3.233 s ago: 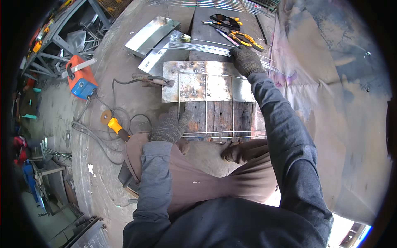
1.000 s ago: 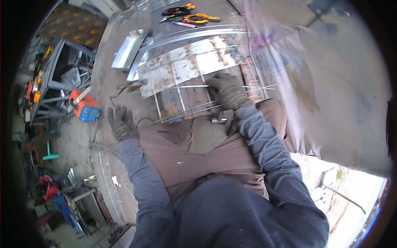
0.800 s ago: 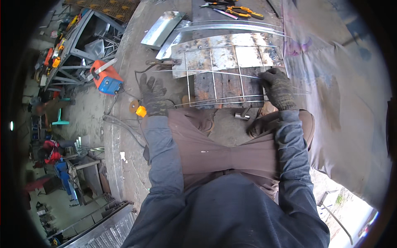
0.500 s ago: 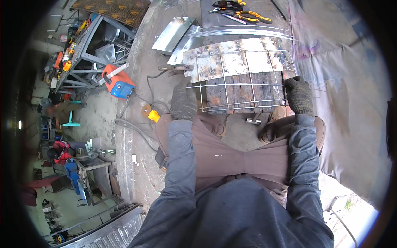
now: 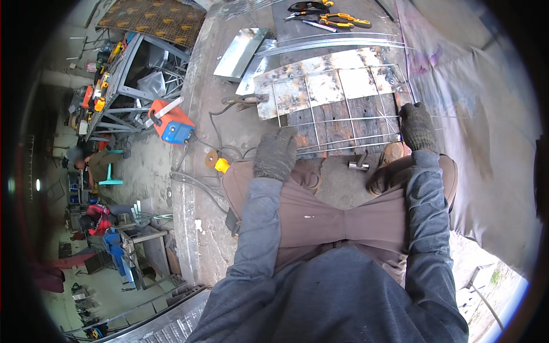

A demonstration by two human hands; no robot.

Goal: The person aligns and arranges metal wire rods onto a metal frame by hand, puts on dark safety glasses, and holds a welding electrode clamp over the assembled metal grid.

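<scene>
A welded wire grid (image 5: 350, 121) of thin metal rods lies in front of me. Its far part rests over a scorched metal sheet (image 5: 320, 74), its near part over a charred wooden board (image 5: 329, 130). My left hand (image 5: 275, 153), in a dark knit glove, is closed at the grid's near left corner and hides it. At the right edge, my right hand (image 5: 418, 127), gloved likewise, grips the end of the grid with curled fingers. A clamp (image 5: 247, 99) on a cable bites the sheet's left edge.
Pliers (image 5: 351, 22), dark glasses (image 5: 309, 7), thin rods (image 5: 337, 42) and a folded metal piece (image 5: 242, 52) lie beyond. An orange and blue machine (image 5: 172, 124) with cables and a yellow tool with a disc (image 5: 222, 165) are left. A hammer (image 5: 359, 163) lies between my feet.
My left hand has slid from the grid's left side toward me and rightward, to the near left corner. My right hand stays on the right edge. The view has shifted slightly.
</scene>
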